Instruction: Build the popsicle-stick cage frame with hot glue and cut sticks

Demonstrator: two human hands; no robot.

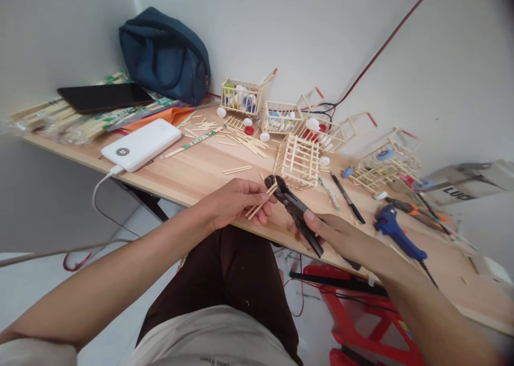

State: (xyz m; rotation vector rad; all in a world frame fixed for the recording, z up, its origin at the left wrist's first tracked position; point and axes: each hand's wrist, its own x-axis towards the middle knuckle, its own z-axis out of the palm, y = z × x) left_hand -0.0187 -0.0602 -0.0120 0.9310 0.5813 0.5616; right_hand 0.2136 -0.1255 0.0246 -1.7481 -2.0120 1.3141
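Two thin wooden sticks [257,207] are pinched in my left hand [241,201] over the table's front edge. Their upper ends meet the jaws of black pliers-like cutters [295,208]. My right hand [327,232] is wrapped around the handles of these cutters; the fingers underneath are partly hidden. Just beyond the jaws, a small cart frame of sticks [299,159] lies on the table. To its left lies a pair of loose sticks [236,170].
Several stick carts with bottle-cap wheels, such as one cart [241,98], line the wall. A blue glue gun [397,232] and a black pen [347,197] lie right. A white power bank [141,143], a phone [104,97] and a blue bag [164,55] occupy the left.
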